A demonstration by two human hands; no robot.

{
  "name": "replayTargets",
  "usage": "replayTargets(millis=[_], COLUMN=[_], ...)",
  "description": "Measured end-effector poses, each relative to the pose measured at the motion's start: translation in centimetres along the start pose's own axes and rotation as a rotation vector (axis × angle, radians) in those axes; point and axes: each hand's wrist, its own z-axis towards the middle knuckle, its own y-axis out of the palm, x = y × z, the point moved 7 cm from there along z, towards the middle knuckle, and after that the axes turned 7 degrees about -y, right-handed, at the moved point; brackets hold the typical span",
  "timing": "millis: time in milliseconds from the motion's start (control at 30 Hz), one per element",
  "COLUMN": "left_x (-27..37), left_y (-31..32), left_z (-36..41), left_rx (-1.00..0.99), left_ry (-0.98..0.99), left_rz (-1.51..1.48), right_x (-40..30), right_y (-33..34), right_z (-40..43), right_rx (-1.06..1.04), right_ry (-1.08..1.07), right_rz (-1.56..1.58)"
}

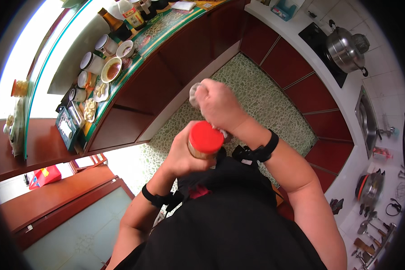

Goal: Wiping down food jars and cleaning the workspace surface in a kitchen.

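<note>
My left hand is wrapped around a jar with a red lid, held upright in front of my chest. Just above and to the right of it, my right hand is closed on a crumpled pale cloth; part of the cloth shows below the hand, beside the lid. Both hands are over the pebble-patterned floor. My right hand is slightly blurred, and its fingertips are hidden.
On the left counter stand a bowl of brown sauce, a smaller bowl, plates of garlic cloves, lidded jars and bottles. A steel pot stands on the cooktop, near a sink.
</note>
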Motion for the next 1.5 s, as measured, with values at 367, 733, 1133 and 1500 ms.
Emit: replayTargets(millis=[367,733,1133,1500], left_x=[1.2,5.1,0.1,4.4], left_y=[-0.7,-2.3,-5.6,-9.8], left_z=[0.9,1.6,1.2,0.5], left_rx=[-0.013,0.375,0.573,0.695], left_ry=[-0.086,0.399,0.287,0.357], left_rz=[-0.567,-0.34,-0.285,-0.122], right_x=[-1.2,-1.4,-0.1,-0.7], right_y=[0.1,4.3,3.7,11.7], right_z=[-3.0,-5.6,-4.6,-4.6], right_rx=[0.096,0.312,0.378,-0.176], right_ry=[0.082,0.377,0.412,0.763], right_rz=[0.438,1.252,1.191,1.422])
